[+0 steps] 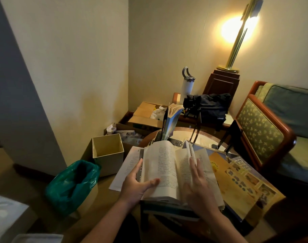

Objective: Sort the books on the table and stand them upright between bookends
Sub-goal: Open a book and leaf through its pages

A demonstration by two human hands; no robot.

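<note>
The open book lies spread on a stack at the near edge of the counter, its spine running away from the person. The left hand grips its left half, thumb on the page and fingers at the outer edge. The right hand presses the right pages with straight fingers. Just beyond the open book a blue book stands upright, leaning. To its right a yellow book lies flat. Both hands are already on the book, so closing it likely comes first, then standing it spine-vertical beside the blue one.
</note>
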